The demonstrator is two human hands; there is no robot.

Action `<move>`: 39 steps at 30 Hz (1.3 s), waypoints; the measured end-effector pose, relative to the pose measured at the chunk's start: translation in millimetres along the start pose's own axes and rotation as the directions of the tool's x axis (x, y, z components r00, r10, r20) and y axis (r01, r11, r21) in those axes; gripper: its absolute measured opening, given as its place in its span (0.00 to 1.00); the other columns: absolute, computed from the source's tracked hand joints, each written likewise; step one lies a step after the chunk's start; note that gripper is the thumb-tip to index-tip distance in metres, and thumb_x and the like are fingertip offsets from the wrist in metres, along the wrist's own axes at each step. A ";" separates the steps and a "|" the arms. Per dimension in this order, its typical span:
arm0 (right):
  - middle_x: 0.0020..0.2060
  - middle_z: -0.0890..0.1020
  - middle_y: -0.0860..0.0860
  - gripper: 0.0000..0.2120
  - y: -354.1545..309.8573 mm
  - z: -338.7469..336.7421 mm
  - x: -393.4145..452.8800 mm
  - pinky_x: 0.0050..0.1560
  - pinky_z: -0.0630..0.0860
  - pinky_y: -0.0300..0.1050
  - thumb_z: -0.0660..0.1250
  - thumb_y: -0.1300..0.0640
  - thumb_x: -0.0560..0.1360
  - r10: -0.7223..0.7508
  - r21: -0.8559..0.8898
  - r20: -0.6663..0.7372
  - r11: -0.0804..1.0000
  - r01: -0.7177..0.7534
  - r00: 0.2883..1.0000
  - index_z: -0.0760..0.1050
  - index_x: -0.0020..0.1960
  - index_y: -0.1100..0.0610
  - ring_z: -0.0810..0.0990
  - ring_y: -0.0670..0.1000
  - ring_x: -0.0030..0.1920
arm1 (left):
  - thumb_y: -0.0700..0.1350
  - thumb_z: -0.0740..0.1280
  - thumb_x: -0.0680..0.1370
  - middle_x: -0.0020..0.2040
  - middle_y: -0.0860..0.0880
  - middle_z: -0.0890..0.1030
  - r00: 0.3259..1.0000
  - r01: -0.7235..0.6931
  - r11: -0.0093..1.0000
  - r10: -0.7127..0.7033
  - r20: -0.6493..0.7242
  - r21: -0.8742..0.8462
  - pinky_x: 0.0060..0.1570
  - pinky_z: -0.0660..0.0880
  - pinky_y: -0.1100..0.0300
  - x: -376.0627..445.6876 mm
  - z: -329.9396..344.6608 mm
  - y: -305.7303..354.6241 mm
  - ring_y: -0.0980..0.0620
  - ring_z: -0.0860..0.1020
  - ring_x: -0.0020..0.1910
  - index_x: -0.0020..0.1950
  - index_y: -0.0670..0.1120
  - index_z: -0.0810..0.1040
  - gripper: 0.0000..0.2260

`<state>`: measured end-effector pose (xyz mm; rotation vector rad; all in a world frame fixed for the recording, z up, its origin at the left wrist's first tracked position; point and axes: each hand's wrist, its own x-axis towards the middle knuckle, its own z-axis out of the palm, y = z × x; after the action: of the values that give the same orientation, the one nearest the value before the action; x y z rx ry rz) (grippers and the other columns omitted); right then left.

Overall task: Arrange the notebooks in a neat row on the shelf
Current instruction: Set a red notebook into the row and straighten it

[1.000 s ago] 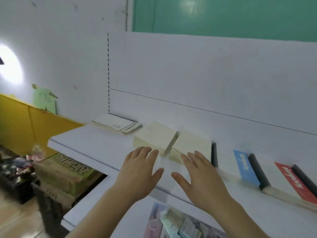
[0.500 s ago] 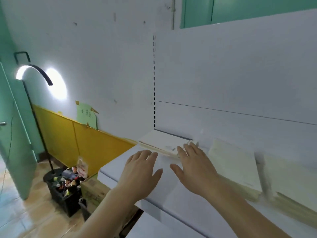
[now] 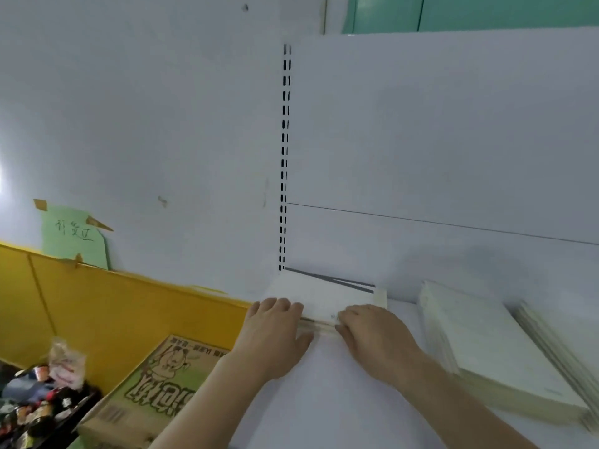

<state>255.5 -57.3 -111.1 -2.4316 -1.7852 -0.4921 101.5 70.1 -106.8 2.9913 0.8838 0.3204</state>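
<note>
A small stack of white notebooks (image 3: 327, 296) lies flat in the far left corner of the white shelf (image 3: 340, 393). My left hand (image 3: 275, 335) rests on the stack's near left corner, fingers curled over its edge. My right hand (image 3: 376, 338) presses on the stack's near right edge, fingers bent onto the top cover. A thicker stack of cream notebooks (image 3: 479, 345) lies flat to the right, apart from my hands. Another stack (image 3: 564, 348) overlaps it at the far right, partly cut off by the frame.
The shelf's white back panel (image 3: 437, 157) and slotted upright (image 3: 284, 157) stand right behind the stack. Below left sit a printed cardboard box (image 3: 158, 390), a black crate of small items (image 3: 35, 403) and a yellow wall panel (image 3: 113, 309).
My view has swung left along the shelf. Both hands have moved from the cream stacks to the white stack in the corner and now touch its near edge.
</note>
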 end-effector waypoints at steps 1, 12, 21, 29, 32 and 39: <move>0.46 0.80 0.50 0.11 -1.0 -2.7 0.0 0.45 0.72 0.50 0.53 0.53 0.81 0.027 -0.010 -0.005 1.000 -0.027 1.000 0.74 0.48 0.52 0.78 0.54 0.49 | 0.61 0.56 0.81 0.71 0.52 0.70 0.999 -0.039 0.999 0.039 0.001 -0.010 0.73 0.60 0.51 3.6 0.5 -6.3 0.48 0.65 0.72 0.74 0.52 0.65 0.24; 0.37 0.80 0.44 0.12 -38.6 -65.3 -17.9 0.35 0.72 0.32 0.54 0.49 0.82 0.651 0.670 -0.360 0.679 -0.300 0.668 0.74 0.50 0.50 0.78 0.41 0.37 | 0.63 0.64 0.77 0.78 0.52 0.62 0.931 -0.104 0.629 -0.212 -0.299 -0.771 0.69 0.65 0.56 15.3 -20.5 -13.7 0.52 0.62 0.76 0.80 0.51 0.51 0.38; 0.51 0.84 0.43 0.16 -36.7 -38.6 -6.7 0.61 0.75 0.48 0.54 0.50 0.83 0.700 0.748 -0.161 0.546 -0.377 0.696 0.73 0.67 0.47 0.81 0.43 0.53 | 0.43 0.62 0.83 0.52 0.48 0.83 0.980 0.010 -0.111 -0.197 0.032 -0.994 0.36 0.83 0.51 14.6 -25.8 -28.2 0.47 0.83 0.49 0.56 0.52 0.74 0.05; 0.56 0.81 0.51 0.17 -35.1 5.1 11.9 0.71 0.64 0.49 0.52 0.57 0.79 0.261 -0.073 0.047 0.963 -0.257 0.964 0.77 0.59 0.52 0.78 0.53 0.59 | 0.43 0.57 0.85 0.55 0.51 0.81 0.958 -0.005 0.012 -0.288 -0.009 -1.000 0.35 0.83 0.47 8.5 -22.9 -63.7 0.46 0.82 0.52 0.66 0.51 0.68 0.10; 0.30 0.80 0.50 0.06 -34.7 -7.8 11.2 0.30 0.75 0.45 0.65 0.61 0.66 0.270 -0.146 -0.057 0.950 -0.276 0.961 0.78 0.40 0.53 0.79 0.56 0.29 | 0.43 0.57 0.85 0.55 0.52 0.80 0.955 -0.008 0.044 -0.297 -0.021 -0.999 0.34 0.83 0.47 4.0 -26.7 -66.6 0.47 0.81 0.52 0.66 0.51 0.67 0.10; 0.35 0.82 0.49 0.07 -27.0 -65.7 3.0 0.30 0.74 0.46 0.61 0.55 0.80 0.552 0.233 -0.523 0.826 -0.514 0.649 0.77 0.51 0.55 0.80 0.54 0.32 | 0.43 0.57 0.85 0.53 0.54 0.78 0.929 -0.086 0.069 -0.354 -0.105 -0.994 0.33 0.83 0.48 1.1 -36.6 -79.6 0.48 0.81 0.50 0.65 0.52 0.67 0.10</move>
<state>217.4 -62.9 -51.4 -2.2550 -0.7717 -0.9420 52.4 135.8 -75.8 1.4653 0.5122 0.9660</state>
